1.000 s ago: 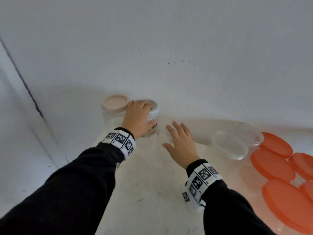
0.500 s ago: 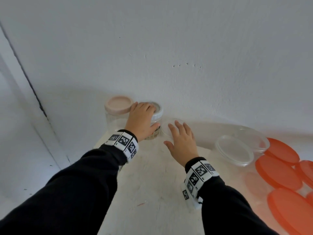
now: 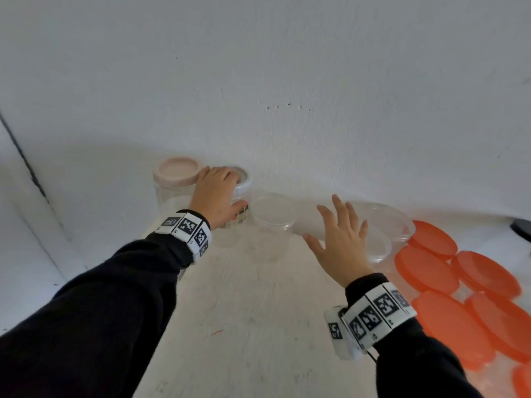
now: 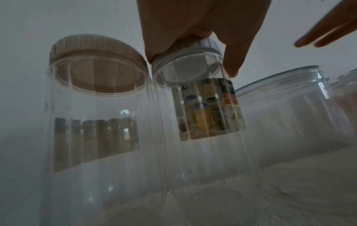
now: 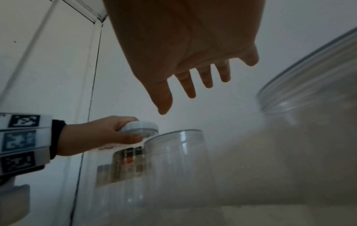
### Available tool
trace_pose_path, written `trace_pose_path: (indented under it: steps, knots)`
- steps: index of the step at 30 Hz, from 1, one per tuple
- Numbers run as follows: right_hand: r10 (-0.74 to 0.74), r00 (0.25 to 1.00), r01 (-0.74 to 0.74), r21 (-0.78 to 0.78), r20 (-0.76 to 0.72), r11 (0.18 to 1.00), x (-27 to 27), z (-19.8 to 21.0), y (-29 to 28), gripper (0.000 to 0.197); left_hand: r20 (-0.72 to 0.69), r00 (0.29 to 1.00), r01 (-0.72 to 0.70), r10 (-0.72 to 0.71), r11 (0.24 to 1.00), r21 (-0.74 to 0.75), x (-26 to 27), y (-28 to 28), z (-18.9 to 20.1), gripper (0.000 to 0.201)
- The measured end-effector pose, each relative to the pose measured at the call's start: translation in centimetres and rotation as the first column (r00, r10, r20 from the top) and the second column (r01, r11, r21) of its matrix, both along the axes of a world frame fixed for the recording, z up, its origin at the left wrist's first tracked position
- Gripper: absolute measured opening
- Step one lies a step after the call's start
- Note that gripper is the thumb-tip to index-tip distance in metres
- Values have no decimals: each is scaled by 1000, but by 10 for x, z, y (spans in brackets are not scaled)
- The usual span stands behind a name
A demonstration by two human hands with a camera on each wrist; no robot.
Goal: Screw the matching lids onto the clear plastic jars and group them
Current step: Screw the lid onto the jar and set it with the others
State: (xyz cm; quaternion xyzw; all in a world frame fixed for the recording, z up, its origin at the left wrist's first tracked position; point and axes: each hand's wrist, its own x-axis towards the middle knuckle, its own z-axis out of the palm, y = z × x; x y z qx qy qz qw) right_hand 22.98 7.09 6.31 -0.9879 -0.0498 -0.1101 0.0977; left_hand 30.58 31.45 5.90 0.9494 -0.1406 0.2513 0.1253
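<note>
My left hand (image 3: 222, 193) grips the white lid (image 3: 244, 183) of a clear labelled jar (image 4: 203, 110) from above, with fingers over the top and the thumb on the rim. This jar stands against a clear jar with a pink lid (image 3: 175, 173) on its left. To its right is an open clear jar (image 3: 271, 215) without a lid. My right hand (image 3: 334, 228) hovers open with its fingers spread, holding nothing, between the open jar and a wide clear jar (image 3: 402, 225). In the right wrist view the right hand (image 5: 193, 73) is above the table and touches nothing.
Several orange lids (image 3: 425, 268) lie flat at the right of the white table (image 3: 244, 326). A small clear container (image 3: 380, 249) sits in front of the wide jar. The white wall (image 3: 287, 96) rises just behind the jars. A dark object (image 3: 521, 228) shows at the far right edge.
My right hand has moved right, away from the open clear jar and toward the wide jar. The left hand has stayed on the white lid.
</note>
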Motion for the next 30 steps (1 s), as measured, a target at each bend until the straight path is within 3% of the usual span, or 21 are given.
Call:
trace_pose_path:
  steps: [6, 14, 30]
  knots:
    - [-227, 970, 226, -24, -84, 974, -23, -14, -39, 56, 3, 1000, 0, 0, 1000, 4, 0, -1, 0, 50]
    - [20, 997, -21, -15, -70, 1000, -15, -17, -19, 51, 2, 1000, 6, -6, 1000, -7, -1, -2, 0, 49]
    - [4, 999, -4, -13, -43, 1000, 18, -19, -3, 50, 21, 1000, 7, -6, 999, -31, 2, -1, -3, 50]
